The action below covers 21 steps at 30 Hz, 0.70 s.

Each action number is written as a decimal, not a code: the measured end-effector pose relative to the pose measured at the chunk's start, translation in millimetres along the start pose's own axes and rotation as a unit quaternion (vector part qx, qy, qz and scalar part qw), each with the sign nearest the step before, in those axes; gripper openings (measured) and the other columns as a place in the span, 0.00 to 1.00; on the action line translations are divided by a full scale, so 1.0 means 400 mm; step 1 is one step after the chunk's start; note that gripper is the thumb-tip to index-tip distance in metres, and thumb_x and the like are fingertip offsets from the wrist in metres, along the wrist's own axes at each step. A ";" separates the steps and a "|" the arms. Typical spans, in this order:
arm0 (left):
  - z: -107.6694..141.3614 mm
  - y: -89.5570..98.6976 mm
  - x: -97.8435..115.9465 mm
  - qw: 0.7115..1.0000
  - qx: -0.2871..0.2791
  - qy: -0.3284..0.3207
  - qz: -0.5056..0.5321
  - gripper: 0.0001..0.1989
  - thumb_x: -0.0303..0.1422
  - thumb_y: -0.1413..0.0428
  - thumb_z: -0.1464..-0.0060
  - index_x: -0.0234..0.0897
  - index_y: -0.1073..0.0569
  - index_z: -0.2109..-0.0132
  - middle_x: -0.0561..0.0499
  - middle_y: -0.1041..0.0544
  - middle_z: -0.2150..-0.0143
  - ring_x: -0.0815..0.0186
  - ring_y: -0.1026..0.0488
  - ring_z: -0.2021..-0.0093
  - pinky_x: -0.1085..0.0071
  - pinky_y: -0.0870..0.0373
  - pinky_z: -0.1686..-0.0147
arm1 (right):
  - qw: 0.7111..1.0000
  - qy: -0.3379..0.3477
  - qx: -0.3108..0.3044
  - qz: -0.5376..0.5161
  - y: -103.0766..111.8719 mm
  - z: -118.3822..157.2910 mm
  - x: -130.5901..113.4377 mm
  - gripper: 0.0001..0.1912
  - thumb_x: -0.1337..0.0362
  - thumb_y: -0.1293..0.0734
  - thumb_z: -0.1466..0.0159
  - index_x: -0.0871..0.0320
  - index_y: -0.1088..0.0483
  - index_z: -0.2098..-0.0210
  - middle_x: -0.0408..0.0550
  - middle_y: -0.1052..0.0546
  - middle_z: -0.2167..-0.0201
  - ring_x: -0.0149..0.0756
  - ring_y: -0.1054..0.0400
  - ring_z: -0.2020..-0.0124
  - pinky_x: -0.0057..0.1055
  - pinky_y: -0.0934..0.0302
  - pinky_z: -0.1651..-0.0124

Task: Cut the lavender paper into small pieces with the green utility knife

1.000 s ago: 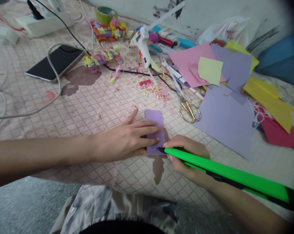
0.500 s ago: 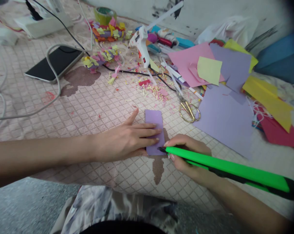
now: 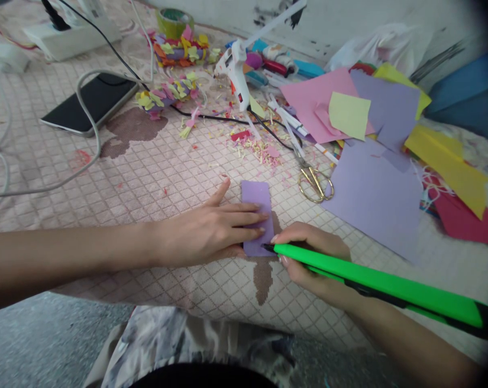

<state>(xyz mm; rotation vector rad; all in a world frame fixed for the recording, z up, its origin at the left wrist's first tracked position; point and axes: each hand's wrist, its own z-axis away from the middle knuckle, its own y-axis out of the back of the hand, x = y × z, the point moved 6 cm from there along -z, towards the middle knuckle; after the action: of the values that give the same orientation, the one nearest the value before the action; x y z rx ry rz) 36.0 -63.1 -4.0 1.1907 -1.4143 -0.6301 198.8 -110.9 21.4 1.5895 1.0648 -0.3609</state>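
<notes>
Trouble spot?

Lower edge of the lilac paper strip (image 3: 256, 193), flat on a quilted pink mat (image 3: 147, 183), directly under the left hand (image 3: 209, 231).

State of that hand?

Open, fingers (image 3: 248, 218) spread and pressing flat on the strip, no grip at all. Thumb (image 3: 223, 187) angled out onto the mat. Forearm (image 3: 66, 256) long and low, coming in from the left.

And the right hand (image 3: 312, 264)?

Closed around a bright green pen-shaped tool (image 3: 373, 283), fingers curled, dark tip (image 3: 269, 248) right at the strip's edge, close to the left fingertips. Exact kind of tip: too small to tell.

Worst risk?

Probably a slip: tip skidding along the edge toward those fingertips, mainly from uneven pressure. Next, strip creeping on the soft mat under too light a press. Lesser worry: long green barrel or wrist catching the gold scissors (image 3: 314, 184) or the large lilac sheet (image 3: 369, 202) just beside.
</notes>
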 end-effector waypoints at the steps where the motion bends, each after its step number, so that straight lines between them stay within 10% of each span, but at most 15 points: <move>1: 0.000 0.000 0.001 1.000 0.001 -0.001 -0.002 0.18 0.37 0.52 0.26 0.35 0.29 0.38 0.42 0.34 0.30 0.56 0.40 0.28 0.47 0.82 0.28 | 1.000 0.005 -0.001 -0.002 -0.001 0.000 0.001 0.10 0.73 0.35 0.39 0.53 0.27 0.62 0.41 0.21 0.72 0.29 0.26 0.74 0.26 0.33 0.71; 21: -0.001 0.000 0.003 1.000 0.010 -0.009 -0.015 0.18 0.38 0.54 0.26 0.34 0.28 0.39 0.42 0.32 0.31 0.56 0.38 0.29 0.51 0.84 0.28 | 0.999 -0.025 0.016 -0.022 0.005 0.010 0.015 0.09 0.73 0.34 0.39 0.54 0.26 0.63 0.39 0.21 0.71 0.26 0.27 0.74 0.23 0.34 0.70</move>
<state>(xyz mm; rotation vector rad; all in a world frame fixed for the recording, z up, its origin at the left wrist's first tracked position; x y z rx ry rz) 36.6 -64.0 -3.4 1.2269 -1.4240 -0.6498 204.8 -111.8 16.9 1.5798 1.0622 -0.4476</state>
